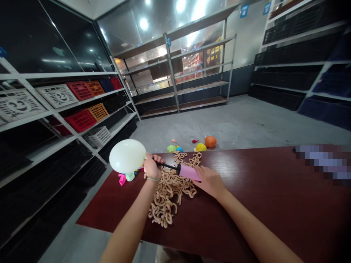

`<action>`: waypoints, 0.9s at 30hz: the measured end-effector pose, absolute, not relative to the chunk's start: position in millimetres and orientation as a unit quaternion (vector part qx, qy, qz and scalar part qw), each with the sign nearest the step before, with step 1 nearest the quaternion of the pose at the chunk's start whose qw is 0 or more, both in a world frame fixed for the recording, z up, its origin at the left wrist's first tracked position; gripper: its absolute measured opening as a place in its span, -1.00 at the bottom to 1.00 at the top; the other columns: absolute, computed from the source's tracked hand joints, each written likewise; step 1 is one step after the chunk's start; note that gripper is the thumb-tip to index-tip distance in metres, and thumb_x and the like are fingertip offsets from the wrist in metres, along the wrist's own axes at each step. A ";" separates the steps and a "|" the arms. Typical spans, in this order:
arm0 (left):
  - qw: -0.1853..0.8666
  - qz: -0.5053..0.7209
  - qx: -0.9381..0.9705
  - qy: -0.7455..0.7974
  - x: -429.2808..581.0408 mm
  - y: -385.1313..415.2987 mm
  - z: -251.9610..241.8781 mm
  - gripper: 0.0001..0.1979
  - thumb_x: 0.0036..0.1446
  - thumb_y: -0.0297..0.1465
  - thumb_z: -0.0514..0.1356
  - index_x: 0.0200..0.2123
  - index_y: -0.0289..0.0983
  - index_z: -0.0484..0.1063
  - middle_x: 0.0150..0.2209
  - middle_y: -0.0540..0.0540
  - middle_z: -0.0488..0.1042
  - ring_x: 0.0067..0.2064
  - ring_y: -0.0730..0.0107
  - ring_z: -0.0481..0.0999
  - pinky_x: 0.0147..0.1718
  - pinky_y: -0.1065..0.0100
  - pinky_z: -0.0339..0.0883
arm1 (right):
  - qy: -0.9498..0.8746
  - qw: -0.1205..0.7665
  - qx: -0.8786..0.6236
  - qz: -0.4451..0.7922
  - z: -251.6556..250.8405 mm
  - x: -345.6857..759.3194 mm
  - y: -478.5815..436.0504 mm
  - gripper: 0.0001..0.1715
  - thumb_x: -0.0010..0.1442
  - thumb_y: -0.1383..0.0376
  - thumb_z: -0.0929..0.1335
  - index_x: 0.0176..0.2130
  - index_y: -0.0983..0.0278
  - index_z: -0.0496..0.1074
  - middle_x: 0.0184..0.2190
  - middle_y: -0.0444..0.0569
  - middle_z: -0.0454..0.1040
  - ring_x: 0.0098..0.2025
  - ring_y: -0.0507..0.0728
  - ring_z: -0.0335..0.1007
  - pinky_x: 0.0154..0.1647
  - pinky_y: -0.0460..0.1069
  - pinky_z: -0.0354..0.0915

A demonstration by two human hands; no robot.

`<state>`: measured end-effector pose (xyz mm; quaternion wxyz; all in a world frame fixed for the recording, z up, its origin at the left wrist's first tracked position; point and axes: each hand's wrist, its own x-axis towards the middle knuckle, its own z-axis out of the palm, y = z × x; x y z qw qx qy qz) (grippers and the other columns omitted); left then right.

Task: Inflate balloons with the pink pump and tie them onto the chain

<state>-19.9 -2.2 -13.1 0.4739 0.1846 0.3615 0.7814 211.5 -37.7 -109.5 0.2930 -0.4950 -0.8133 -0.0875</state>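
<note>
My left hand is closed around the neck of an inflated white balloon, pinching it onto the black nozzle of a pink hand pump. My right hand is wrapped round the rear of the pump barrel. The pump lies low over a tan pile of looped chain pieces on the dark red table. Several flat, uninflated balloons in pink and green lie under the white balloon near the table's left corner.
Several inflated balloons, orange, yellow, green and blue, lie on the grey floor beyond the table. Metal shelving with coloured crates runs along the left. More shelves stand at the back and right. A blurred patch covers the table's far right.
</note>
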 end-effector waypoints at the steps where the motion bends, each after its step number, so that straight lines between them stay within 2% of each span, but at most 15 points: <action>1: 0.470 0.784 0.185 0.361 -35.0 -2.2 -9.9 -0.72 0.15 -0.31 0.12 -0.50 -0.21 0.05 -0.65 0.16 0.02 -0.67 0.57 0.09 -0.64 0.45 0.02 | -0.818 0.291 -0.489 -0.091 -110.7 210.8 -37.3 -0.50 0.12 0.13 0.39 0.03 0.21 0.34 -0.28 -0.05 0.49 -0.27 0.15 0.39 -0.30 0.00 0.10; 6: 0.440 0.808 0.173 0.352 -72.3 5.3 3.6 -0.73 0.10 -0.39 0.12 -0.50 -0.21 0.03 -0.64 0.16 -0.01 -0.67 0.58 0.07 -0.65 0.47 0.00 | -0.818 0.296 -0.485 -0.090 -113.2 209.2 -35.5 -0.52 0.15 0.12 0.37 0.03 0.20 0.33 -0.27 -0.05 0.49 -0.27 0.15 0.40 -0.31 0.00 0.10; 10: 0.415 0.833 0.150 0.333 -50.2 16.9 7.2 -0.72 0.13 -0.34 0.14 -0.49 -0.21 0.05 -0.63 0.17 0.00 -0.68 0.60 0.04 -0.68 0.48 -0.06 | -0.793 0.307 -0.520 -0.084 -111.1 211.7 -35.7 -0.57 0.13 0.15 0.38 -0.01 0.20 0.35 -0.31 -0.06 0.48 -0.29 0.15 0.40 -0.34 0.00 0.09; 13: 0.433 0.823 0.152 0.335 -15.1 22.5 3.6 -0.71 0.17 -0.28 0.13 -0.49 -0.21 0.07 -0.64 0.16 0.00 -0.69 0.60 0.03 -0.69 0.48 -0.08 | -0.777 0.309 -0.543 -0.082 -109.6 213.8 -35.8 -0.59 0.11 0.13 0.38 -0.05 0.21 0.37 -0.32 -0.05 0.48 -0.29 0.15 0.40 -0.35 -0.01 0.09; 17: 0.477 0.787 0.165 0.354 38.0 19.3 -10.1 -0.67 0.22 -0.25 0.11 -0.51 -0.21 0.06 -0.67 0.16 0.00 -0.69 0.60 0.04 -0.70 0.48 -0.05 | -0.765 0.318 -0.556 -0.067 -109.1 215.2 -34.6 -0.55 0.11 0.12 0.38 -0.02 0.20 0.36 -0.28 -0.04 0.50 -0.28 0.14 0.41 -0.34 -0.02 0.12; 21: 0.477 0.773 0.223 0.354 68.6 9.4 -22.3 -0.61 0.19 -0.16 0.16 -0.52 -0.22 0.08 -0.67 0.15 0.07 -0.69 0.59 0.10 -0.69 0.47 0.02 | -0.757 0.340 -0.556 -0.051 -109.0 216.3 -33.9 -0.50 0.11 0.11 0.37 0.03 0.20 0.34 -0.25 -0.02 0.52 -0.27 0.15 0.43 -0.32 -0.03 0.17; 27: 0.457 0.776 0.221 0.374 32.2 2.8 -13.0 -0.62 0.17 -0.16 0.17 -0.52 -0.21 0.07 -0.67 0.14 0.09 -0.69 0.57 0.13 -0.69 0.46 0.06 | -0.793 0.337 -0.505 -0.051 -110.3 214.2 -36.4 -0.48 0.15 0.11 0.36 0.07 0.20 0.33 -0.24 -0.02 0.52 -0.26 0.15 0.44 -0.30 -0.02 0.20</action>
